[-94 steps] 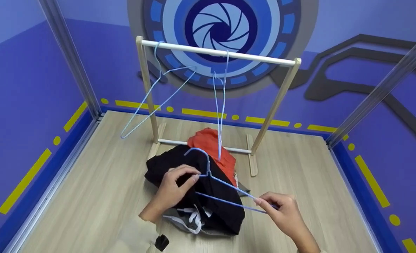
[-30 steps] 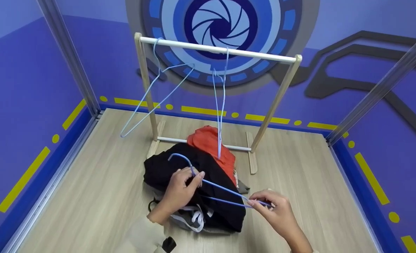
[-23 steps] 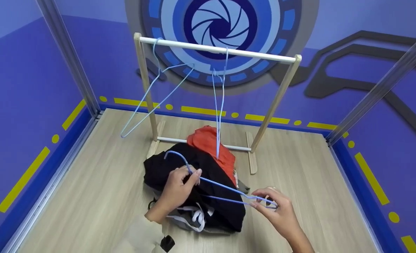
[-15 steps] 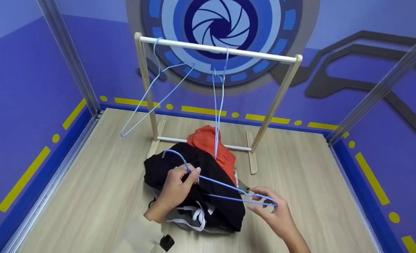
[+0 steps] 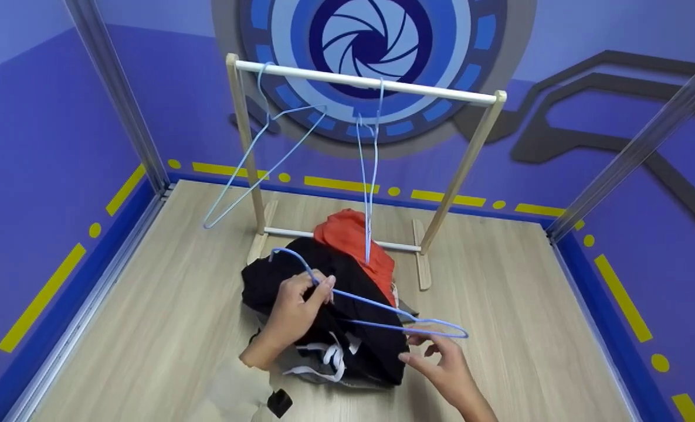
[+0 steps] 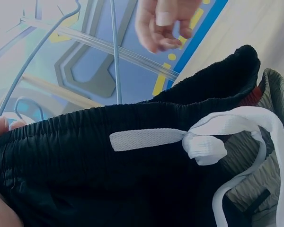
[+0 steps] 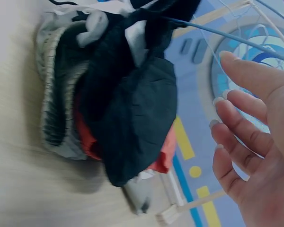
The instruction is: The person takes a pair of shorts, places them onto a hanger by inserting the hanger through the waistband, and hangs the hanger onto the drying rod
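My left hand (image 5: 297, 305) pinches a blue wire hanger (image 5: 373, 303) just below its hook, together with the gathered waistband of black drawstring pants (image 6: 85, 179). The hanger's lower left part is hidden by the hand and the black cloth, while its right end sticks out past the pants. A knotted white drawstring (image 6: 241, 116) hangs at the waistband. Just below the hanger's right end, my right hand (image 5: 441, 363) is empty, thumb and fingers spread apart, its fingertips close to the right edge of the pants. In the right wrist view, the right hand (image 7: 260, 127) stands apart from the cloth.
Behind the clothes stands a wooden rack with a white top rail (image 5: 324, 75). Two light blue hangers hang from it, one at the left (image 5: 225, 191) and one near the middle (image 5: 375, 158). A red garment (image 5: 341, 228) and a grey garment (image 7: 52, 94) lie with the black pants.
My right hand has let go of the hanger's right end and moved left and down to the edge of the pants. The left hand has shifted the hanger left, its hook tipping left.
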Demonstrator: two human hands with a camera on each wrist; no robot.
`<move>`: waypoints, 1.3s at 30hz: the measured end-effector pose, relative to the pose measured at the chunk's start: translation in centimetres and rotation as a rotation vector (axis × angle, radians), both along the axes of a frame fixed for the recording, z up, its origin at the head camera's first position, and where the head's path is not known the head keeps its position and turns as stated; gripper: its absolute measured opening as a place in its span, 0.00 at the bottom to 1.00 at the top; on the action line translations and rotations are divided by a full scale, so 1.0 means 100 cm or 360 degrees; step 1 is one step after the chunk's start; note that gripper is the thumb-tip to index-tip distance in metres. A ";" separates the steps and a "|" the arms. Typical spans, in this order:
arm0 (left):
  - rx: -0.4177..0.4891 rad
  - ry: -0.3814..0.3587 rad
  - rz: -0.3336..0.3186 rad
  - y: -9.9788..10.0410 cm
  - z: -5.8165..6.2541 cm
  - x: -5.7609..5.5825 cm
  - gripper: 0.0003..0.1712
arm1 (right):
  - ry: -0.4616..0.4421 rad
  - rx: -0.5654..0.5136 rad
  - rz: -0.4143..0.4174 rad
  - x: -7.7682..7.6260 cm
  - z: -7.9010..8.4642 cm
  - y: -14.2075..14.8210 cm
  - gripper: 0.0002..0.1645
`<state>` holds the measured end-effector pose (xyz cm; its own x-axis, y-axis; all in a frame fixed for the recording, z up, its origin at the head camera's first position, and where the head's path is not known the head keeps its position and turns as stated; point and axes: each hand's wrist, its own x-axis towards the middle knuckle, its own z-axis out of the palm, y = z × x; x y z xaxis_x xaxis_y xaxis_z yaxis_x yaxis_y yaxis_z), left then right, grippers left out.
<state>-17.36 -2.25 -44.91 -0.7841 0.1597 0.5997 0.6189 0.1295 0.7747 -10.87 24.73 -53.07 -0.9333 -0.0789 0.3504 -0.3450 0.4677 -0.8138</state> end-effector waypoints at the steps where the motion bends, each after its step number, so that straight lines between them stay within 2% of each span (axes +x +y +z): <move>1: 0.0003 -0.0002 -0.0007 0.000 0.000 0.000 0.13 | -0.0015 0.0004 -0.0001 0.000 -0.006 0.000 0.21; 6: 0.0016 -0.0041 -0.0027 -0.001 0.002 -0.001 0.13 | -0.0106 0.0059 0.0037 -0.002 -0.027 -0.001 0.20; 11: 0.0021 -0.0038 -0.0019 -0.001 0.005 -0.001 0.14 | -0.0214 0.0151 0.0038 -0.001 -0.032 -0.006 0.22; 17: 0.0026 -0.0031 -0.0019 -0.001 0.008 0.000 0.14 | -0.0087 0.0165 0.0019 0.003 -0.025 -0.024 0.27; 21: 0.0048 -0.0025 -0.0038 0.000 0.009 0.000 0.13 | -0.0072 0.0123 -0.0009 0.004 -0.022 -0.032 0.27; 25: 0.0056 -0.0031 -0.0045 0.000 0.010 0.001 0.13 | -0.0108 0.0165 -0.0049 -0.002 -0.035 -0.027 0.24; 31: 0.0086 -0.0047 -0.0051 -0.002 0.008 0.000 0.14 | -0.0254 0.0199 -0.0134 -0.008 -0.046 -0.013 0.29; 39: 0.0132 -0.0101 -0.0032 -0.008 0.008 -0.002 0.15 | -0.0151 0.0088 -0.0222 -0.014 -0.039 -0.007 0.29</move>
<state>-17.57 -3.00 -44.15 -0.8181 0.1278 0.5607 0.5700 0.0510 0.8200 -12.23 24.07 -56.96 -0.9652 0.0368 0.2587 -0.1965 0.5506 -0.8113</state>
